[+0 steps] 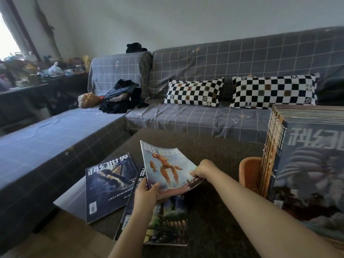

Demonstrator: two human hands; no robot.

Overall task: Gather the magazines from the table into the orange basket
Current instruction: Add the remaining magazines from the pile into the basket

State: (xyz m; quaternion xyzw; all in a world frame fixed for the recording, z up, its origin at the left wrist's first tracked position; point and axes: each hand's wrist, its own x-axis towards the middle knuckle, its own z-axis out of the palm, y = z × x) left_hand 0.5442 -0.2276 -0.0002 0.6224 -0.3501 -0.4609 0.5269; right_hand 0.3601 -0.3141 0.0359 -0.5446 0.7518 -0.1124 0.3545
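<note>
Both hands, left (147, 190) and right (202, 170), pinch a glossy, bowed magazine (167, 166) above the table (214, 146).

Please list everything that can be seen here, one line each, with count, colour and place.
magazine with orange figure on pale cover: one, lifted above the table, held by both hands
glossy magazines lying flat: at least three, mostly dark blue, table's left part
brown table: one, centre
orange plastic basket: one, table's right side
upright magazines: many, grey-blue front cover, in the basket
checkered pillows: two, black and white, on the sofa
grey grid-patterned sofa: one, behind the table
dark clothes pile: one, sofa corner
left hand: grips the magazine's near edge
right hand: grips its right edge
</note>
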